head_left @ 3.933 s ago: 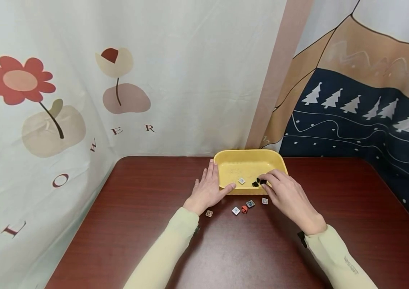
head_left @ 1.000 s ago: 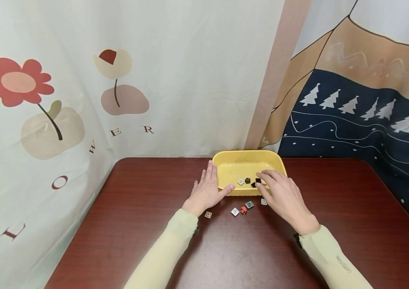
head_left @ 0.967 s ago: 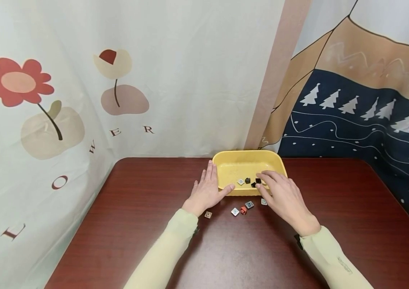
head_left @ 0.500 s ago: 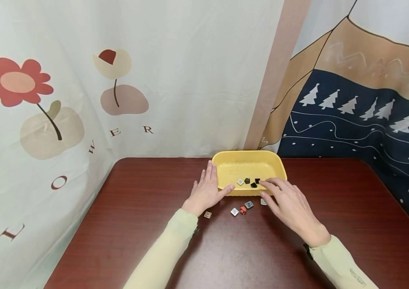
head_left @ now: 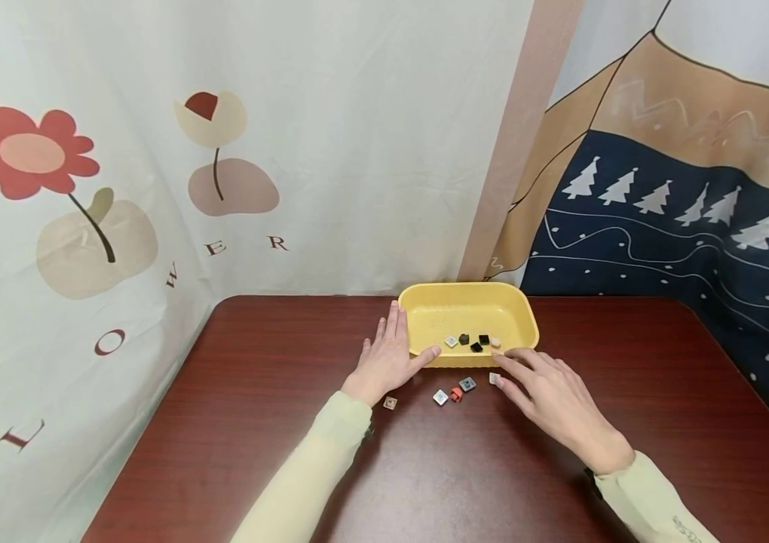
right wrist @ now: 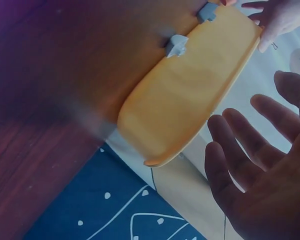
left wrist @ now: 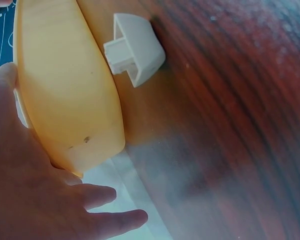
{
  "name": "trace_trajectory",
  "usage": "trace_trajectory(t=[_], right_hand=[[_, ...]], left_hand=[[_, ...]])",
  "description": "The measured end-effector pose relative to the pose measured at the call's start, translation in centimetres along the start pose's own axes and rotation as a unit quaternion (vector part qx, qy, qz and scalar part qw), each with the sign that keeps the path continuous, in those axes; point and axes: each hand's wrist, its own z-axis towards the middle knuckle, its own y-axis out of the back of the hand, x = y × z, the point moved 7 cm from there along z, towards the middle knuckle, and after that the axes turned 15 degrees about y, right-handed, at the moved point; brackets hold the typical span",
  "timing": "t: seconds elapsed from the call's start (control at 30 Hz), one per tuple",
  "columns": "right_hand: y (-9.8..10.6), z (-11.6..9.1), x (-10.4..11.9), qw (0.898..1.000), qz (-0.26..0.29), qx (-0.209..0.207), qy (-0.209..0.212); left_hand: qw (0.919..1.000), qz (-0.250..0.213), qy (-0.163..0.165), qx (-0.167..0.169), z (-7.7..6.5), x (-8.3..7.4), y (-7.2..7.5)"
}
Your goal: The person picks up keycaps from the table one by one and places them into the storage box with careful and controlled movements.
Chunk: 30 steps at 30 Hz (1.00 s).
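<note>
My left hand rests on the left side of the yellow plastic bin, fingers straight along its wall and thumb at the front rim. Just off the bin's front right corner, my right hand has loosely spread fingers holding nothing. Its thumb tip is by a white keycap on the table; whether they touch I cannot tell. Inside the bin lie a white keycap, several dark keycaps and a pale one. In the right wrist view, a light keycap sits against the bin's wall.
On the reddish-brown table, in front of the bin, lie a blue-grey keycap, an orange-red one and a white one. A beige keycap is near my left wrist. A printed curtain hangs behind.
My right hand has let go of a dark keycap in the bin and drawn back over the front rim, toward the white keycap outside. The left hand has stayed put.
</note>
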Motion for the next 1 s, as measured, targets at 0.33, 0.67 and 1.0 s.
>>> trace_trajectory(t=[0.33,0.67,1.0], right_hand=[[-1.2,-0.2,0.0,0.999,0.006,0.041,0.026],[-2.6,-0.2,0.0,0.995,0.002,0.094,0.033],[-3.7,0.2,-0.1,0.993,-0.006,0.11,0.031]], left_hand=[[1.0,-0.003,0.0,0.004,0.0,0.1,-0.1],[1.0,-0.003,0.0,0.003,0.0,0.0,0.0],[1.0,-0.003,0.0,-0.001,0.2,0.0,-0.1]])
